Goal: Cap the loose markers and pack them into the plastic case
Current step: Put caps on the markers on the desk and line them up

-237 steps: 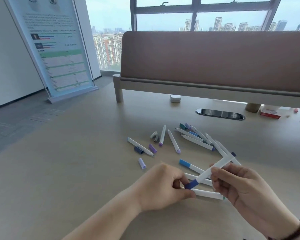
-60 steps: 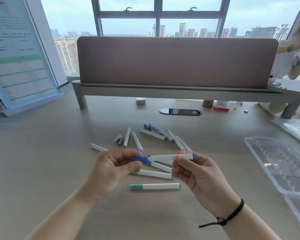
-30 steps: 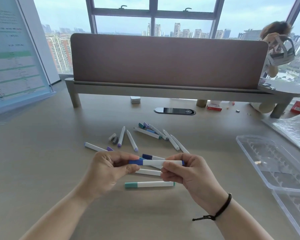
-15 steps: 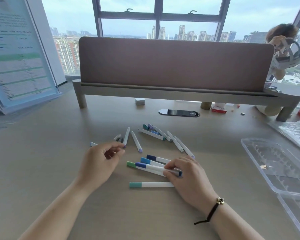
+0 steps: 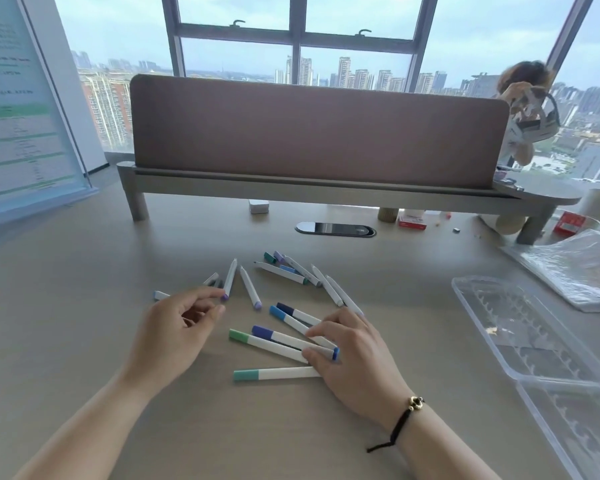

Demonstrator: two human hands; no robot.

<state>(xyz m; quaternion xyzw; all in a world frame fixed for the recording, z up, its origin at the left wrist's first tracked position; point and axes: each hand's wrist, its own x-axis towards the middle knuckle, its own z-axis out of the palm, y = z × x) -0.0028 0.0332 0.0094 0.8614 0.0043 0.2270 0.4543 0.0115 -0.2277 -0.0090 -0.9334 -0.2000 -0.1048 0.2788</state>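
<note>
So the markers all have white barrels, just different caps: one teal cap (image 5: 246,375), a green cap (image 5: 239,335), a purple-blue cap (image 5: 263,331), a light blue cap (image 5: 277,312) and a navy cap (image 5: 285,307). The table (image 5: 84,271) is pale beige, the plastic case (image 5: 534,341) clear, the divider panel (image 5: 312,133) dusty mauve. Black cord bracelet (image 5: 400,424) with a gold bead.

A brown divider panel (image 5: 312,129) stands across the far side of the bench (image 5: 84,306), with a red box (image 5: 412,221) beneath its shelf. A standing poster (image 5: 18,109) is at left, crinkled plastic wrap (image 5: 579,268) at right.
</note>
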